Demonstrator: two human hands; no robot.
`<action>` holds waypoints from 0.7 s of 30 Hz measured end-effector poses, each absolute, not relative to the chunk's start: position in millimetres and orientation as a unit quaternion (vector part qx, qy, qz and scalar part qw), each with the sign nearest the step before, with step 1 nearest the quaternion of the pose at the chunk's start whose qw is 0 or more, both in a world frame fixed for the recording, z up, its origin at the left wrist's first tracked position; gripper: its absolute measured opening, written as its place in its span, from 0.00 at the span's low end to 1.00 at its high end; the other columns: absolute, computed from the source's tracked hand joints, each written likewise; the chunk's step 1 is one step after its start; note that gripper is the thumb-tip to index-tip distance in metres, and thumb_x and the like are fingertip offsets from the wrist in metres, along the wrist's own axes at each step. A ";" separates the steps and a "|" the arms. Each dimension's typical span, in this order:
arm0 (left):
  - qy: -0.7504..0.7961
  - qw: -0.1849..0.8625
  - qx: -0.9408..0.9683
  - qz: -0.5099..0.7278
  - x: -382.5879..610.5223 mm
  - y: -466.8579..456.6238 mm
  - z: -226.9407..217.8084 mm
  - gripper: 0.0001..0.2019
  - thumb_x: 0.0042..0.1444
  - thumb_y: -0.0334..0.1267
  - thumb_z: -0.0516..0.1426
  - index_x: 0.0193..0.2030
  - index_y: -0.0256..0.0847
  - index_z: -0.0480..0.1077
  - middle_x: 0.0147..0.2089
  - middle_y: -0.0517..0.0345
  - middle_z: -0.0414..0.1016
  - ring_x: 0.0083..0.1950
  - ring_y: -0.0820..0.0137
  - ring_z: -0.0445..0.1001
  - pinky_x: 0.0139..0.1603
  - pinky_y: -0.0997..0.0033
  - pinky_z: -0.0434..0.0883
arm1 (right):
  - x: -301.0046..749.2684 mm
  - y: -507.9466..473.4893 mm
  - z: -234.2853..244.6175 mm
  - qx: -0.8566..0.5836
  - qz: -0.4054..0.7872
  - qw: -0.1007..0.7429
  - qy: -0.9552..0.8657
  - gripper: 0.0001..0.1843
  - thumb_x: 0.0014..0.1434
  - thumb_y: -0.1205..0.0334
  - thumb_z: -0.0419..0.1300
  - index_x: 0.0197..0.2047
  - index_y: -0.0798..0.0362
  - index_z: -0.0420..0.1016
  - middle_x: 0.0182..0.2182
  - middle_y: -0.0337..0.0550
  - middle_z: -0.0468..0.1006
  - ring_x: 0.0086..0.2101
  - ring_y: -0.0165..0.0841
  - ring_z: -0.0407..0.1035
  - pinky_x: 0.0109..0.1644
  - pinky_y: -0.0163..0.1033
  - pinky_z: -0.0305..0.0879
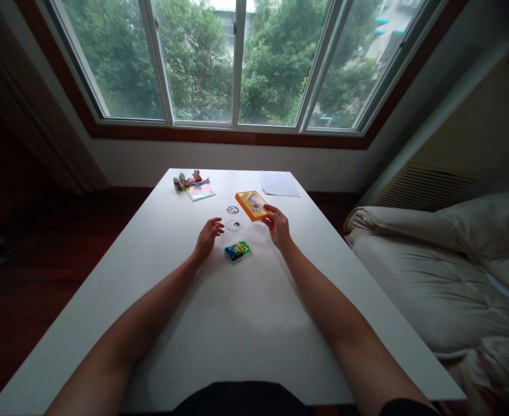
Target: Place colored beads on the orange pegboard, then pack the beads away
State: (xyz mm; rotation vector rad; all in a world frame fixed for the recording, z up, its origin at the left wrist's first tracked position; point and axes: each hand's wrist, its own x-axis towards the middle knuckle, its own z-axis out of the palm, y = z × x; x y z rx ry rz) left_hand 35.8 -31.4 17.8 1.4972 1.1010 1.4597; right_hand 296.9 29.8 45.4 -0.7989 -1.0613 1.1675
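Note:
My right hand [277, 224] grips the near right corner of an orange box [253, 205] with a picture on its top, tilted above the table. With fingers apart and nothing in them, my left hand [210, 236] hovers left of two small round pieces. The farther one is a dark-patterned disc [232, 210]; the nearer is a clear round piece [233, 225] with a dark spot. Closer to me lies a small clear tray [236, 261] filled with blue, yellow and green bits. A faint transparent sheet or lid seems to lie beside it, its outline unclear.
On the white table [245, 323], small colourful figurines [189, 179] stand at the far left beside a shiny pastel square [200, 192]. White paper sheets [279, 184] lie at the far right. A sofa [436, 277] is right of the table, and a window [237, 63] is ahead.

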 end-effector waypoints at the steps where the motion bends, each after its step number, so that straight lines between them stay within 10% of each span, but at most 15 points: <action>1: 0.429 0.418 0.556 0.576 33.8 -28.7 18.2 0.21 0.65 0.53 0.51 0.56 0.42 0.68 0.47 0.50 0.76 0.44 0.65 0.77 0.46 0.61 0.73 | 290.6 29.2 46.1 -0.354 0.507 0.628 -0.472 0.19 0.53 0.56 0.60 0.47 0.52 0.77 0.53 0.45 0.76 0.49 0.37 0.74 0.49 0.42 0.76; 15: 0.459 0.509 0.426 0.591 -5.3 14.7 65.6 0.26 0.56 0.50 0.62 0.57 0.43 0.63 0.46 0.51 0.77 0.39 0.68 0.78 0.40 0.65 0.77 | 220.2 35.6 74.8 -0.327 0.530 0.478 -0.619 0.22 0.55 0.52 0.63 0.52 0.51 0.76 0.49 0.45 0.78 0.44 0.36 0.74 0.47 0.43 0.75; 21: 0.553 0.466 0.340 0.601 -65.6 17.0 41.7 0.18 0.59 0.44 0.59 0.53 0.40 0.65 0.44 0.51 0.77 0.38 0.69 0.78 0.38 0.67 0.77 | 271.2 40.8 57.0 -0.447 0.229 0.450 -0.738 0.17 0.63 0.55 0.57 0.53 0.49 0.76 0.53 0.47 0.76 0.52 0.38 0.70 0.60 0.51 0.67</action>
